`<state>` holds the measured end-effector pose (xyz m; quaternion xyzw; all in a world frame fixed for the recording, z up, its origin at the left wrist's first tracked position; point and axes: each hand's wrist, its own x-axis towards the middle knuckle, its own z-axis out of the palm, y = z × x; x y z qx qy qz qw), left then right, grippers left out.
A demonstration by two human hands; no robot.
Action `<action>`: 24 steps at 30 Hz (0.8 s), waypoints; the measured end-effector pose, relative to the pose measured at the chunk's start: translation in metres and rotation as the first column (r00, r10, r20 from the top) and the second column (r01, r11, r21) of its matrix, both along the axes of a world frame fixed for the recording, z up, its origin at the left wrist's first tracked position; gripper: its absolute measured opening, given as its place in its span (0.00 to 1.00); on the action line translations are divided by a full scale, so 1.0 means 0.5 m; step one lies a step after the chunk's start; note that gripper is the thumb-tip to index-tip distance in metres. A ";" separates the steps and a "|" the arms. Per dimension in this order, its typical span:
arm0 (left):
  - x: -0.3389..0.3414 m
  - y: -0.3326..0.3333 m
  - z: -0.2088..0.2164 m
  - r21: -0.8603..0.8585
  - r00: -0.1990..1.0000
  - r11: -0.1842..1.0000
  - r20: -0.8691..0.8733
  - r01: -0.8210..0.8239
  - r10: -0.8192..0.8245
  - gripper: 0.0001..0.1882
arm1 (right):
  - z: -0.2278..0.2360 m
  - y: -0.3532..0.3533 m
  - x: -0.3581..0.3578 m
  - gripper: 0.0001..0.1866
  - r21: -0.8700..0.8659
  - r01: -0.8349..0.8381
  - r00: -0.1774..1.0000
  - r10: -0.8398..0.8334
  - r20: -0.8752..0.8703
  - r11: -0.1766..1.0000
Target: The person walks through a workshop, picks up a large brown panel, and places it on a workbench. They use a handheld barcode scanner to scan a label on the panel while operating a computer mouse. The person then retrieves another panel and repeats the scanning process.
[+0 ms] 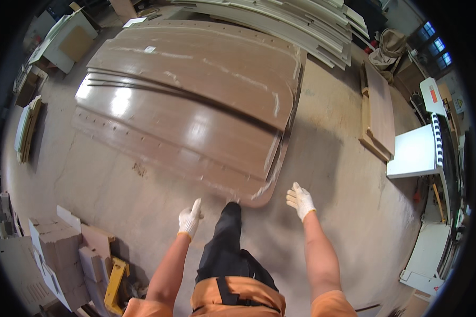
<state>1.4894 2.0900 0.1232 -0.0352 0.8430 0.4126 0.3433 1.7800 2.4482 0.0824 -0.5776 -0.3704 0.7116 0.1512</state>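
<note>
My left hand (190, 218), in a white knit glove with a yellow cuff, hangs over the floor just left of my dark-trousered leg. Its fingers are loosely parted with nothing in them. My right hand (300, 202), gloved the same way, is held out on the other side of my body, empty, its fingers slightly bent. Ahead of both lies a low stack of large glossy brown panels (195, 132) with rounded corners and small holes along the edges. Neither hand touches the stack; my left hand is just short of its near edge. My foot is beside that edge.
Long pale boards (280, 24) are piled behind the stack. Brown boards (381, 111) lie at right, near a white machine table (412, 153). At lower left are stacked grey-white blocks (63, 253) and a yellow metal piece (115, 285). A cabinet (66, 45) stands far left.
</note>
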 end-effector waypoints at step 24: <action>0.209 0.342 -0.136 0.060 0.728 0.732 -0.077 -0.679 0.682 0.61 | -0.212 0.425 -0.399 0.31 0.598 -0.073 0.997 0.051 0.054 0.798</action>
